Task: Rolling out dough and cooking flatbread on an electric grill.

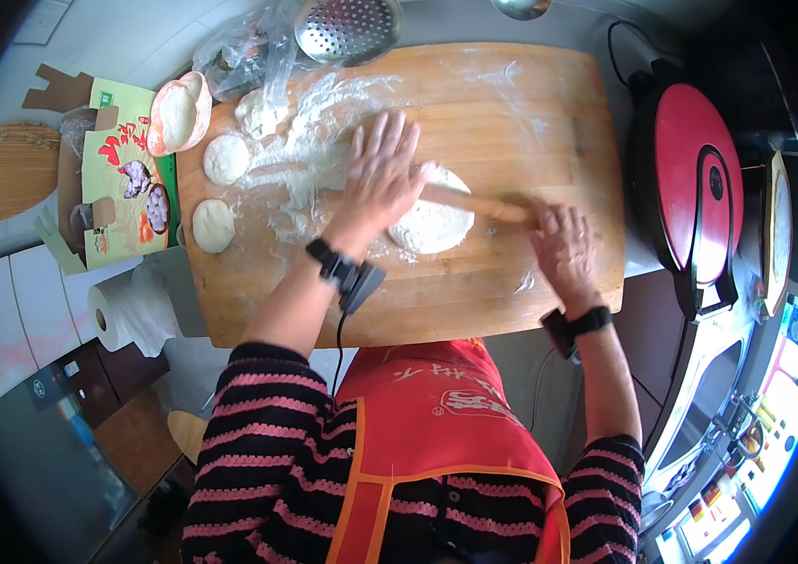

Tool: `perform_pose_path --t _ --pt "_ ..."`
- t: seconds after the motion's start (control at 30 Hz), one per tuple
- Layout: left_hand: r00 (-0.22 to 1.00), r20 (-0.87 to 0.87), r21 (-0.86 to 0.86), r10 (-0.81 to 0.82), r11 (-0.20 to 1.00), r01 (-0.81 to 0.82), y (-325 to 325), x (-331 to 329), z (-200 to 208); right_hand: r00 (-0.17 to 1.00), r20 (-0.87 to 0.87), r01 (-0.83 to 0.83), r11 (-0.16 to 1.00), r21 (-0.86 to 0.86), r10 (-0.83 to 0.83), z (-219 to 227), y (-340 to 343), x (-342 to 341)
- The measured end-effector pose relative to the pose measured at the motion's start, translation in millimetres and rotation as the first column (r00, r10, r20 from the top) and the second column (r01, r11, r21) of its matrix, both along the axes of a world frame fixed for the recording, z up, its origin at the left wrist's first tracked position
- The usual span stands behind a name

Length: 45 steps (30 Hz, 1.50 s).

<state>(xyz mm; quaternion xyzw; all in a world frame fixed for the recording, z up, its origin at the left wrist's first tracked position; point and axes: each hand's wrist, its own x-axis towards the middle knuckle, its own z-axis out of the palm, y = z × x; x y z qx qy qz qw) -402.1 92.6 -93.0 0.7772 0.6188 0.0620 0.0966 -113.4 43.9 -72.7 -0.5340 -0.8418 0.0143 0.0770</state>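
A wooden rolling pin lies across a flattened round of white dough on a floured wooden board. My left hand rests flat over the pin's left part, its fingers stretched out and pointing away from me. Over the pin's right end is my right hand, slightly blurred, its fingers apart and a little bent. Along the board's left side sit two smooth dough pieces, an upper one and a lower one. A rougher dough lump lies behind them among loose flour.
A pink bowl of flour and an opened printed carton stand left of the board. Paper towel lies at its lower left. Behind are a plastic bag and a metal strainer. A red-lidded electric griddle stands right.
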Motion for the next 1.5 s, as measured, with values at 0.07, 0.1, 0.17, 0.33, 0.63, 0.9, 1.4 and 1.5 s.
perform_pose_path --t 0.07,0.1,0.17,0.33,0.63,0.9,1.4,1.5 --pt "1.0 0.012 0.016 -0.021 1.0 0.021 -41.1 -11.7 -7.9 0.999 0.003 -0.047 0.999 0.002 0.047 -3.0 -30.1 -9.1" --pt "0.999 0.02 -0.014 -0.031 0.999 0.032 -68.9 -13.8 -3.7 0.998 -0.044 -0.043 0.995 -0.094 0.039 -1.7 -47.5 -9.5" --pt "0.999 0.025 -0.04 -0.033 0.999 0.034 -105.6 -19.0 7.5 0.991 -0.126 -0.06 0.98 -0.191 0.036 -1.5 -73.9 -5.5" --pt "0.99 -0.084 -0.018 -0.112 0.994 0.111 -53.1 -4.5 5.2 1.0 -0.015 -0.017 0.998 -0.056 0.016 -17.0 -41.3 42.1" --pt "0.987 0.016 -0.037 -0.158 0.987 0.159 -54.6 -11.4 2.5 0.996 -0.077 -0.036 0.999 -0.034 0.033 -8.4 -45.1 -3.9" --pt "0.897 0.427 0.039 0.117 0.988 -0.147 -53.4 -15.5 18.7 0.939 -0.281 0.109 0.945 -0.31 -0.201 10.9 -97.0 -7.7" --pt "0.884 -0.144 0.002 -0.445 0.893 0.45 12.0 44.1 10.4 0.927 -0.269 0.196 0.949 -0.246 -0.261 -3.4 -104.9 -17.5" --pt "0.854 -0.098 0.069 -0.511 0.852 0.518 13.6 46.8 7.2 0.916 -0.303 0.185 0.946 -0.267 -0.264 1.3 -113.3 -22.3"
